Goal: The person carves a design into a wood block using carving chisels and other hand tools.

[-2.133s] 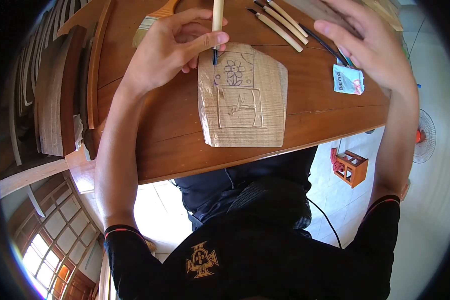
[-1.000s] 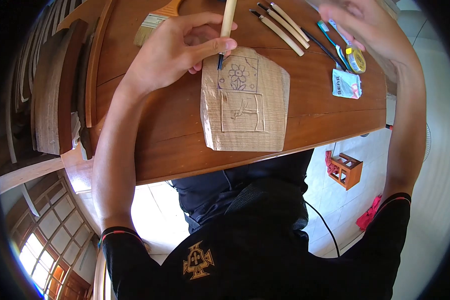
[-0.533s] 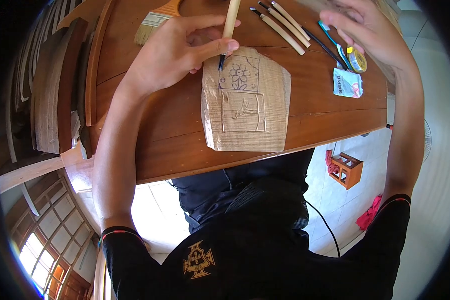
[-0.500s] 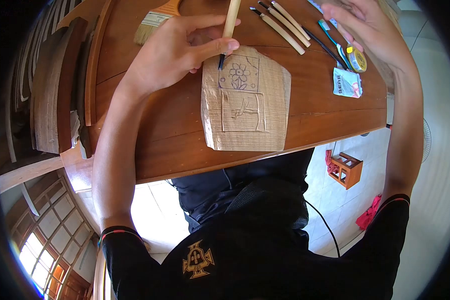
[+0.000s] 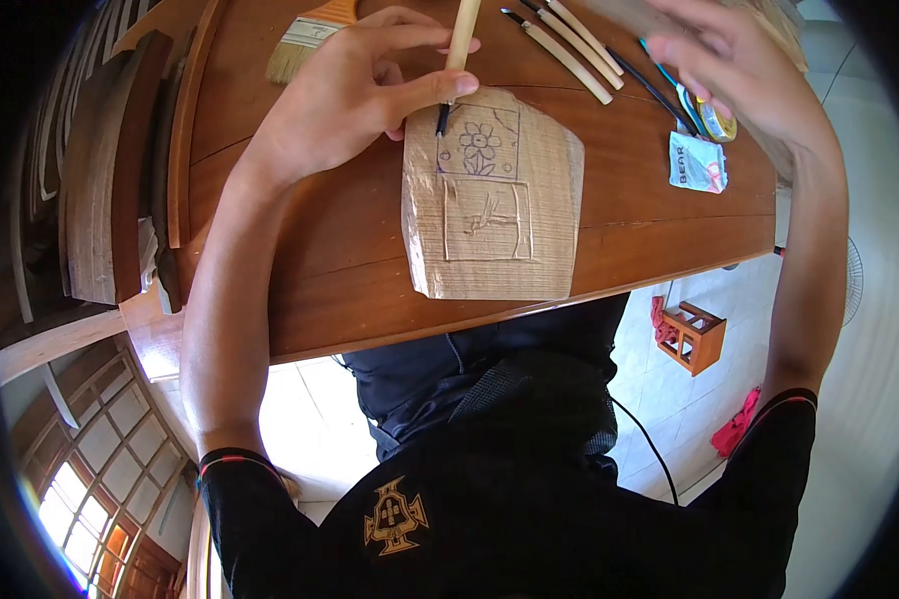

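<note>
On the brown wooden table (image 5: 370, 270), near its front edge, lies the carved wooden board (image 5: 549, 220), which has a drawn flower above a cut rectangular frame. Over its upper left corner, the left hand (image 5: 355, 105) grips the wood-handled carving tool (image 5: 461, 45) between thumb and fingers, dark tip downward. Beyond the board lie three carving chisels (image 5: 569, 62), side by side. The right hand (image 5: 714, 60) is raised with fingers loosely spread, near the yellow tape roll (image 5: 724, 125) and the BEAR packet (image 5: 697, 163). Beside the left hand is the flat paintbrush (image 5: 300, 45).
</note>
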`<state>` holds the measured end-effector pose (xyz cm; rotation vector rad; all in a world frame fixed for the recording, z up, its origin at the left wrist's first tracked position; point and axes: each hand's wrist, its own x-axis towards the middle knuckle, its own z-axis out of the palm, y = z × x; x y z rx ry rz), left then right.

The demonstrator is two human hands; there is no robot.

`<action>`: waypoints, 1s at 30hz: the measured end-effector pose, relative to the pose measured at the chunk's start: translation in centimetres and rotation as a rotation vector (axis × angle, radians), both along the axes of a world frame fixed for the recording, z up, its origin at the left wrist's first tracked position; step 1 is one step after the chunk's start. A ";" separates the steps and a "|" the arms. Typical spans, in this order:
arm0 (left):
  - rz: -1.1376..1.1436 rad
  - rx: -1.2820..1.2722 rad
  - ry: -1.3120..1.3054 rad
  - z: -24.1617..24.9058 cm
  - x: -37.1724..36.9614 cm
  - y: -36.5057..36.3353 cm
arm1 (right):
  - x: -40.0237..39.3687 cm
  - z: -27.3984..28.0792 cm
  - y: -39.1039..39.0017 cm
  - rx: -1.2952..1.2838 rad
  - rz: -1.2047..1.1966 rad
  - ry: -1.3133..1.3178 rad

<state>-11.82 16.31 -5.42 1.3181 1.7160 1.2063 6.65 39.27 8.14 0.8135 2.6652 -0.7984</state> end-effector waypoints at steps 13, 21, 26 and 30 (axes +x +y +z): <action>-0.018 0.009 0.041 -0.1 0.0 0.1 | 0.3 -1.0 1.2 -0.005 0.156 0.068; -0.040 0.017 0.025 -0.1 0.0 0.1 | 0.1 0.3 -0.5 -0.049 -0.009 -0.025; -0.022 0.004 0.046 0.3 0.3 0.1 | 0.5 -0.6 0.2 -0.049 -0.118 0.086; -0.041 0.025 0.068 -0.2 0.2 0.3 | 0.7 -0.9 0.4 -0.108 -0.009 0.024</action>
